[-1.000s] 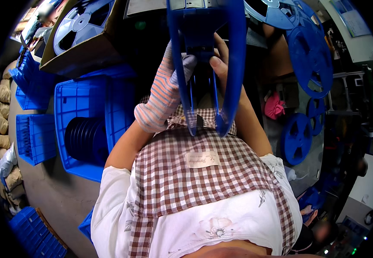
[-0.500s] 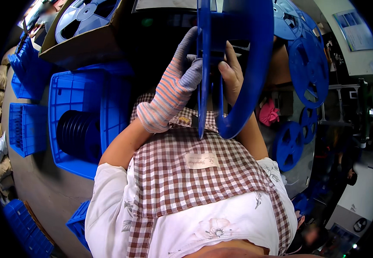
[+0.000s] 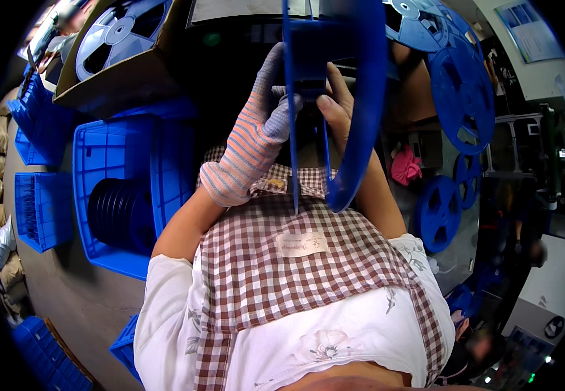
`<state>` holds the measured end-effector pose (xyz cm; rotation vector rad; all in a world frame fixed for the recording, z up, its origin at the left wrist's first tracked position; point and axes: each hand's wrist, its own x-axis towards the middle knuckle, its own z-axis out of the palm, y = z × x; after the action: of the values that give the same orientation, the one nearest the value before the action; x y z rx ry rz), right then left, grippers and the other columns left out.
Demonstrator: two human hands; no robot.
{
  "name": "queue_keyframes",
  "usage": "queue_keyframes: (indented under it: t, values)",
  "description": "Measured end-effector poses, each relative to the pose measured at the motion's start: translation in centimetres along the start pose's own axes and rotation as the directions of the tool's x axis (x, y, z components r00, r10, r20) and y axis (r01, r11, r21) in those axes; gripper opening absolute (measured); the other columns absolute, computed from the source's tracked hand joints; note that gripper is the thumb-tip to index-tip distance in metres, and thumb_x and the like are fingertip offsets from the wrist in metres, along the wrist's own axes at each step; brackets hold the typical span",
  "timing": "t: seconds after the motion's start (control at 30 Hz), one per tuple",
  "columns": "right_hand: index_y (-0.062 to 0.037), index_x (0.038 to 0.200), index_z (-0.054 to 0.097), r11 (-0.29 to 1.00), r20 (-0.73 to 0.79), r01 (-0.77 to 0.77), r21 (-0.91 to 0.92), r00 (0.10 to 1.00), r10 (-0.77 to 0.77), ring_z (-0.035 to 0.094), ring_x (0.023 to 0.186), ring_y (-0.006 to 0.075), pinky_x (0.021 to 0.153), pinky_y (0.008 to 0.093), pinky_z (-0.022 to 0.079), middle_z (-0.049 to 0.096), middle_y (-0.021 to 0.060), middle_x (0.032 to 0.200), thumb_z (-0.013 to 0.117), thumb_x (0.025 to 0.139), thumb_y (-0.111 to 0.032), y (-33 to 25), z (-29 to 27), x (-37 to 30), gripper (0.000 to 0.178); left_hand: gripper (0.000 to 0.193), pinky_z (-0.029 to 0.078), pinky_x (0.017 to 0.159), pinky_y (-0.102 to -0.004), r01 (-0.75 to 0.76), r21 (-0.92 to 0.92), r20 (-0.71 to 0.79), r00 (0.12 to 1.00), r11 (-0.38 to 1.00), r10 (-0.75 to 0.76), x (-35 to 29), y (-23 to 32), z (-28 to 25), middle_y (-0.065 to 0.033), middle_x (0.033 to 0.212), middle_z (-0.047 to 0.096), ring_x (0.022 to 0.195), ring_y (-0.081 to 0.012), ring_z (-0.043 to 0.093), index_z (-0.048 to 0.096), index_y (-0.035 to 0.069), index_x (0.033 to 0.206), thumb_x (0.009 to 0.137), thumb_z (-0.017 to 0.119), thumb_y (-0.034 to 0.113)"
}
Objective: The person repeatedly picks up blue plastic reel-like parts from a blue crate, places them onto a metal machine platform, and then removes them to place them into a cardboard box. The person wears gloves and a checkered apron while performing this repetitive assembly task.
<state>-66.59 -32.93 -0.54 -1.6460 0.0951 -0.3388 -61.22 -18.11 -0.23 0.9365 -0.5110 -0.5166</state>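
Upright in front of my chest stands a large blue plastic reel (image 3: pixel 364 111), seen nearly edge-on with its two flanges apart. My left hand (image 3: pixel 256 133) wears a striped orange and grey knit glove. Its fingers and thumb close on the reel's left flange. My bare right hand (image 3: pixel 338 107) grips the reel from the right side, its thumb and a finger showing between the flanges. The rest of that hand is partly hidden by the right flange.
At left, a blue crate (image 3: pixel 114 257) holds several dark discs. A cardboard box (image 3: pixel 110 83) with a pale blue reel stands at far left. More blue reels (image 3: pixel 463 98) lean on the right, near a pink cloth bundle (image 3: pixel 405 165). Another person (image 3: pixel 484 348) is at lower right.
The reel and both hands have shifted slightly left in the picture, and the reel's right flange looks narrower. Both hands keep their hold.
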Motion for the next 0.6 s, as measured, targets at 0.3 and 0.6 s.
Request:
queue_keyframes:
  t: [0.3,0.6]
  values:
    - [-0.0042,0.147,0.027,0.932,0.117,0.081,-0.353,0.992,-0.042,0.066,0.089,0.0310,0.082,0.0372,0.049,0.064,0.0220,0.095,0.062,0.080,-0.051,-3.6,-1.4,0.5,0.089,0.051,0.040,0.098,-0.0307,-0.141,0.410,0.109,0.988,0.901,0.106,-0.7,-0.2,-1.5,-0.0129,0.126,0.053,0.115,-0.0199,0.052,0.034,0.003,0.142,0.097,0.054,0.017]
    - [-0.0199,0.149,0.022,0.553,0.250,0.177,-0.814,0.966,0.059,0.056,0.110,0.0468,0.097,0.0470,0.043,0.058,0.0321,0.116,0.053,0.078,-0.066,-7.6,-6.1,6.8,0.091,0.052,0.054,0.082,-0.0327,0.327,-0.467,0.014,0.932,0.821,-0.363,7.6,-3.4,-10.7,-0.0154,0.118,0.058,0.098,-0.0226,0.061,0.039,0.001,0.137,0.096,0.054,0.030]
